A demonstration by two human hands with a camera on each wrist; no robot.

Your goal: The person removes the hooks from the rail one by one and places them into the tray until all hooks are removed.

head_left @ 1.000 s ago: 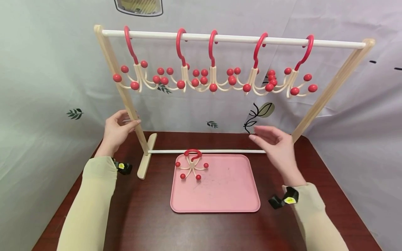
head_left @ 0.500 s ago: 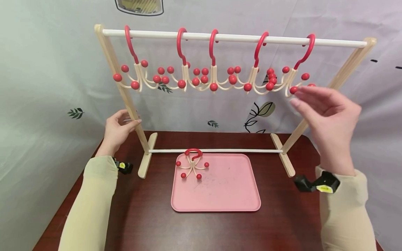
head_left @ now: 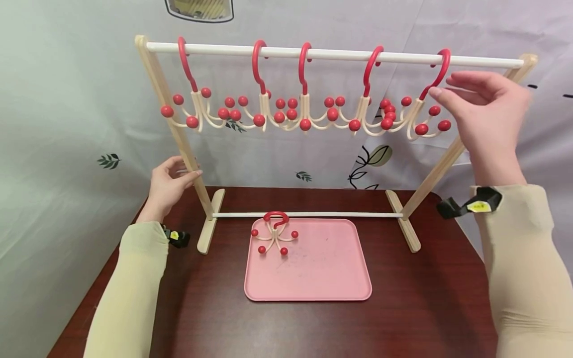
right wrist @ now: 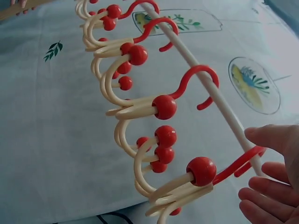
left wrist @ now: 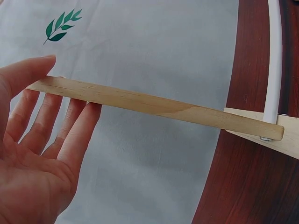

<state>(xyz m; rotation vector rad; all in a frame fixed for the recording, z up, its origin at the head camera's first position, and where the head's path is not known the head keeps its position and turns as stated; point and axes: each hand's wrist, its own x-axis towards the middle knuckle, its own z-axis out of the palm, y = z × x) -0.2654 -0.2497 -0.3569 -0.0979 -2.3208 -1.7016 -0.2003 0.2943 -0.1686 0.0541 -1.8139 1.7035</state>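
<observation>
- 9 o'clock from the centre of the head view: my left hand (head_left: 167,186) holds the left post (left wrist: 145,105), thumb on one side and fingers on the other, palm off the wood. A sideways pull here could sway the frame and set the hangers swinging.
- Between 10 and 11 o'clock: the leftmost hanger (head_left: 197,107) hangs by its red hook from the upper rod (head_left: 340,55).
- Between 6 and 7 o'clock: the loose hanger (head_left: 275,233) lies on the pink tray (head_left: 322,268), hook towards 12 o'clock at the far rim; a knock to the tray could shift it.
- From 11 to 2 o'clock: the middle three hangers (head_left: 305,109) hang in a row. Their ball-tipped arms crowd together, so a tug on one could catch its neighbour.
- 2 o'clock: the rightmost hanger (head_left: 416,112) hangs aslant, nearest my right hand (head_left: 490,107).
- Between 2 and 3 o'clock: my right hand is partly open, thumb and fingers parted about that hanger's hook without a visible grip; whether a fingertip touches I cannot tell. A careless brush could knock the hook along the rod; an off-angle lift could snag its tip.
</observation>
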